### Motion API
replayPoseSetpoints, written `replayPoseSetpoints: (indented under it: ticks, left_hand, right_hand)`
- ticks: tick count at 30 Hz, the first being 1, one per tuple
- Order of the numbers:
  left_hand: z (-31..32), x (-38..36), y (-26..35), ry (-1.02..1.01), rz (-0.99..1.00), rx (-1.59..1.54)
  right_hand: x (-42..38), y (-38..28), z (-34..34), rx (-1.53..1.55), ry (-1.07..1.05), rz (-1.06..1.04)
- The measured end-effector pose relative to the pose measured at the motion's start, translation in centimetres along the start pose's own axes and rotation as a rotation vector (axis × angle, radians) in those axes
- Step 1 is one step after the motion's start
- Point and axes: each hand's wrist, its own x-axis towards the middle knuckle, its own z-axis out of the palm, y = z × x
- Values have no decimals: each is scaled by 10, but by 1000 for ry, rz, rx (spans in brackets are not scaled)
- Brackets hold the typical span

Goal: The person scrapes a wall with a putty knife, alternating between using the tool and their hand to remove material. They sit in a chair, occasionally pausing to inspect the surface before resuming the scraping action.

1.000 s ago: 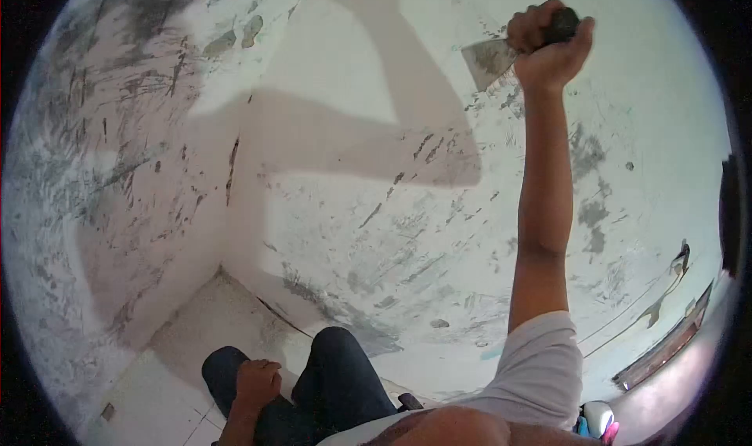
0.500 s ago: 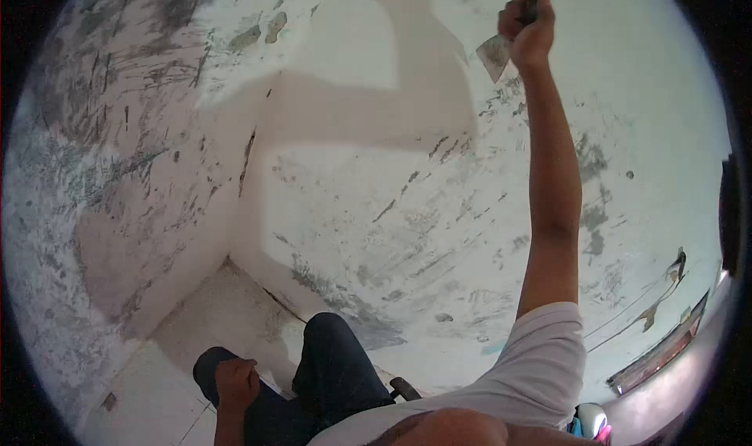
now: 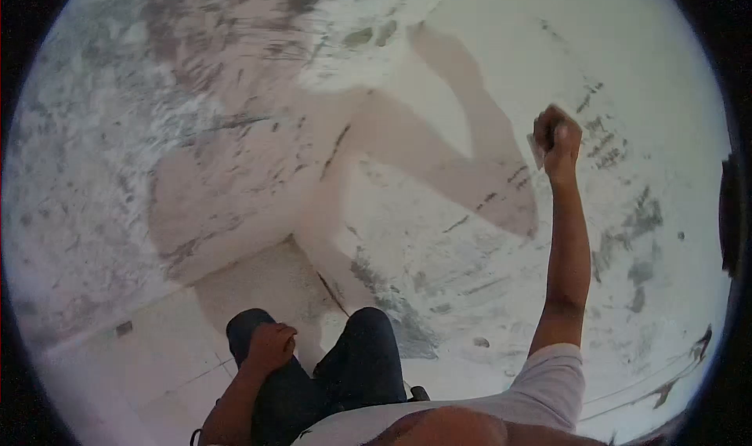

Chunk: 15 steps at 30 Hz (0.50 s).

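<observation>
My right hand [image 3: 560, 136] is closed round the handle of a scraper, held against or just in front of the patchy white wall [image 3: 439, 250]. The scraper's blade [image 3: 537, 153] shows only as a narrow strip to the left of the fingers; the handle is mostly hidden by the hand. My left hand [image 3: 272, 346] rests on my knee at the lower left, its fingers curled; whether anything is in them cannot be made out. Grey scrape marks and dark flecks cover the wall around the scraper.
A second scuffed wall [image 3: 102, 179] meets the first in a corner at the left. Pale floor tiles [image 3: 172, 352] lie below. A cable [image 3: 666, 387] hangs along the wall at the lower right. My arm's shadow falls across both walls.
My right hand has come down the wall with the scraper, and its blade now shows less. The view has shifted, so the corner and my left hand appear further right.
</observation>
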Motion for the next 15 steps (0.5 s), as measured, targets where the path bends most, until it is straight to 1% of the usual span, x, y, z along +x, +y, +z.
replayPoseSetpoints:
  ticks: [1, 2, 3, 4, 5, 6, 8, 9, 10, 11, 12, 14, 15]
  left_hand:
    - [4, -3, -6, 15, -36, 20]
    - [12, -7, -15, -61, -43, -12]
    - [18, -11, -22, -130, -55, -46]
    - [19, -13, -25, -105, -98, -28]
    - [21, -12, -23, -138, -64, 9]
    - [21, -12, -23, -166, -44, 45]
    - [21, -10, -20, -224, -45, 110]
    - [42, -17, -34, -148, 2, 46]
    - [38, -14, -30, -282, -13, 158]
    - [41, -13, -30, -227, -15, 141]
    - [34, -15, -23, -161, 12, 118]
    - [39, -17, -25, -273, -82, 183]
    - [44, -21, -24, -320, -100, 202]
  right_hand:
    - [-15, -4, 21, -44, -47, -34]
    - [-34, -7, 44, -49, -74, 4]
    - [-54, 2, 58, -14, -197, -63]
    - [-75, -5, 85, -89, -227, -82]
    - [-91, -7, 107, -55, -326, -105]
    - [-111, -11, 144, 55, -284, -95]
    - [-176, 9, 211, -16, -300, 67]
    - [-203, 13, 245, 96, -313, 106]
    - [-253, 38, 289, 272, -335, 315]
    - [-265, 10, 321, 336, -299, 417]
    - [-291, -1, 351, 490, -318, 538]
    - [-349, -20, 407, 513, -355, 593]
    - [-378, -31, 427, 616, -356, 566]
